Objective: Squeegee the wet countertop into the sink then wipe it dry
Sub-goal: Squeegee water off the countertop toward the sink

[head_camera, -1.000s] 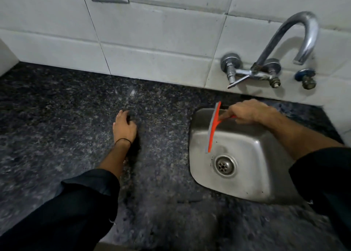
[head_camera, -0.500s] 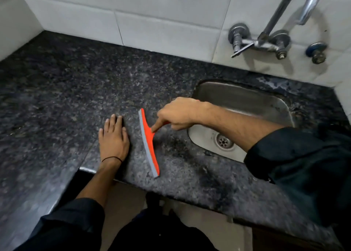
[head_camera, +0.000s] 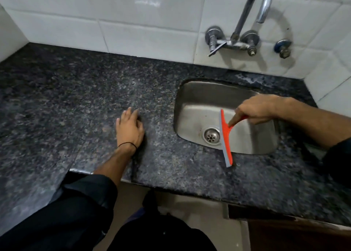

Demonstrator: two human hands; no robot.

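Both of my hands were in view over the dark speckled countertop (head_camera: 79,98). My left hand (head_camera: 130,129) lay palm down on the stone, well to the left of the sink (head_camera: 199,98), its fingers (head_camera: 133,114) loosely together and curled a little at the tips, gripping nothing. A thin black band (head_camera: 127,145) circled that wrist, and my dark sleeve (head_camera: 79,203) hung past the counter's front edge.

My right hand (head_camera: 256,110) reached in from the right above the steel basin and was closed around the handle of the orange squeegee (head_camera: 225,136), with my index finger (head_camera: 234,120) stretched down along the neck toward the blade. Most of the handle was hidden inside my grip. The squeegee's blade ran near to far, its grey rubber edge facing left; the far end hung over the basin just right of the drain (head_camera: 211,135), and the near end crossed the sink's front rim onto the counter strip. Whether that near tip touched the stone, I could not tell.

Behind the sink, a curved chrome tap (head_camera: 252,9) came out of the white tiled wall (head_camera: 133,22), with a small blue-collared valve (head_camera: 283,48) to its right. Wet shine showed on the counter behind the basin's far right corner.
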